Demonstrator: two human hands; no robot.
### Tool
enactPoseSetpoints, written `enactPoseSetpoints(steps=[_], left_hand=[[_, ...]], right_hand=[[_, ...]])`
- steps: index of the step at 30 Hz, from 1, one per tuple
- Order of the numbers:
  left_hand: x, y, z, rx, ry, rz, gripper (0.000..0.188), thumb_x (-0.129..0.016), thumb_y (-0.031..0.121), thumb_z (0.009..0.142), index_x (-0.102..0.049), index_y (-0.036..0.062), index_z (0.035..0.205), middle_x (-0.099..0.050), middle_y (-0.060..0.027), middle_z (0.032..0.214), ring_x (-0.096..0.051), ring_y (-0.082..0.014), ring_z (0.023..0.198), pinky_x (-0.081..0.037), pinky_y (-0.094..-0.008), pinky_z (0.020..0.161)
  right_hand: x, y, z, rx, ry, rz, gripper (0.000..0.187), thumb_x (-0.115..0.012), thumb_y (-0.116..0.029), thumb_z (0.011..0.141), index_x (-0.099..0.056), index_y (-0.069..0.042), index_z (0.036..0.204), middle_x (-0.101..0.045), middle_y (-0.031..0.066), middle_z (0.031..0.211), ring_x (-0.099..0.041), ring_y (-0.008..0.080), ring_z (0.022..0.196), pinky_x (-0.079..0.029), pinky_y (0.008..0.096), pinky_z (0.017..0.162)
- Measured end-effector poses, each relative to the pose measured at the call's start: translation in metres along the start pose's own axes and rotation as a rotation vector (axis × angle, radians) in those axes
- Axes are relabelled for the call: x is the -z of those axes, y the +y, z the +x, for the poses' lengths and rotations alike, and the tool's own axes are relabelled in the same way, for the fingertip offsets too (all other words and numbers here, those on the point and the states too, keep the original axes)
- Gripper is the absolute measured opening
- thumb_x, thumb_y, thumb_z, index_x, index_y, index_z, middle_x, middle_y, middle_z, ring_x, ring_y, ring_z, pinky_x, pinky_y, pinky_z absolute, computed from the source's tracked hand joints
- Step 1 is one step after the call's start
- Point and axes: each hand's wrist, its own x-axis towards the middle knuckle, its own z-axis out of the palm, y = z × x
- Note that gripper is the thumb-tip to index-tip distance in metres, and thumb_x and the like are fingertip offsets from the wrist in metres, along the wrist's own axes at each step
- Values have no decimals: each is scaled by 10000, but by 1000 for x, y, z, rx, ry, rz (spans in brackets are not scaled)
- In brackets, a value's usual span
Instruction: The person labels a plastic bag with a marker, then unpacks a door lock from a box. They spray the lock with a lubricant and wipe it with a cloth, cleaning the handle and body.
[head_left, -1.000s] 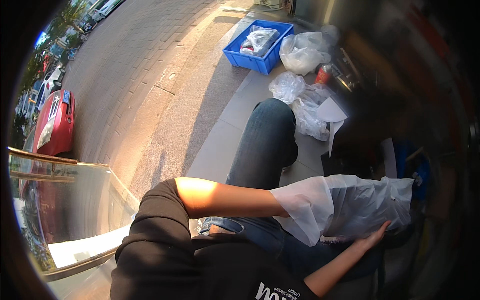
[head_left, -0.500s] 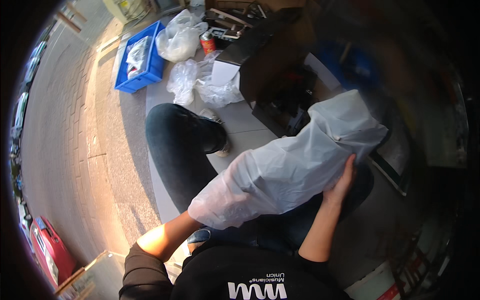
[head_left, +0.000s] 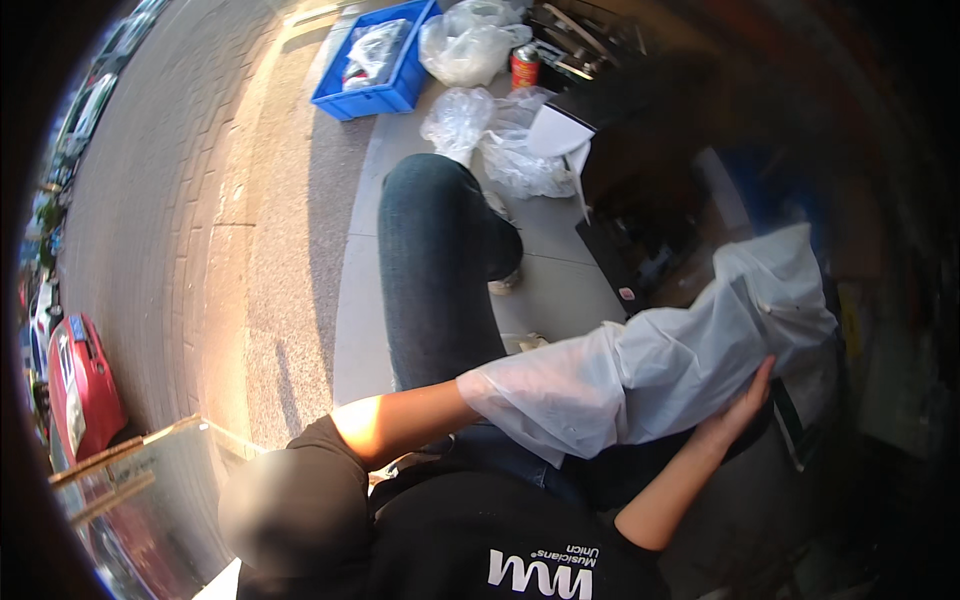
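Note:
A long, whitish translucent plastic bag [head_left: 690, 360] stretches across my lap toward the right, wrinkled and partly filled out. My left hand [head_left: 575, 385] reaches inside it through the open end, up past the wrist; a pinkish blur shows through the film, but its fingers are hidden. From outside, my right hand [head_left: 732, 418] grips the bag's lower right side, with a fingertip up along the plastic and the other fingers mostly behind it. Whatever may be inside the bag's far end cannot be made out.
Ahead stands a blue crate [head_left: 375, 98] with a wrapped item. Crumpled clear bags [head_left: 525, 160] and a red can [head_left: 524, 66] lie near it. A dark open box [head_left: 640, 215] is at the right. A glass pane [head_left: 150, 490] stands at lower left, a red car [head_left: 85, 385] beyond.
The view has swung left, so the scene sits further right. My left arm remains in the bag, its forearm showing longer outside, and my right hand keeps its hold.

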Motion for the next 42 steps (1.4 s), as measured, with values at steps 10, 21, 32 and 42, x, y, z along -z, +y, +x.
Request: enactPoseSetpoints(steps=[10, 21, 32, 42], left_hand=[[165, -20, 29, 813, 11, -1928, 704, -678, 247, 762, -321, 16, 1324, -466, -94, 1203, -429, -170, 1138, -348, -299, 975], [112, 13, 19, 445, 347, -1814, 653, -630, 261, 801, -319, 32, 1327, -452, -109, 1217, -438, -192, 1140, -369, -298, 958], [108, 13, 36, 422, 347, -1807, 630, -615, 245, 805, -324, 30, 1321, -460, -114, 1205, -451, -200, 1124, -382, -302, 943], [98, 21, -5, 612, 379, -1734, 610, -602, 230, 809, -328, 28, 1315, -467, -119, 1194, -463, -206, 1109, -395, -306, 929]], right_hand=[[-7, 14, 37, -57, -130, -110, 672, -593, -412, 834, -387, 49, 1278, -432, 180, 1295, -448, 312, 1148, -373, 434, 951], [-27, 22, 37, -74, -130, -138, 734, -527, -493, 837, -334, 8, 1337, -329, 176, 1381, -351, 339, 1242, -292, 469, 1019], [-19, 11, 40, 16, -13, -207, 757, -539, -502, 826, -323, 3, 1346, -308, 185, 1393, -339, 337, 1256, -283, 476, 1025], [8, 104, 45, -77, 25, -62, 683, -569, -459, 835, -440, 98, 1209, -444, 210, 1258, -475, 308, 1108, -372, 396, 944]])
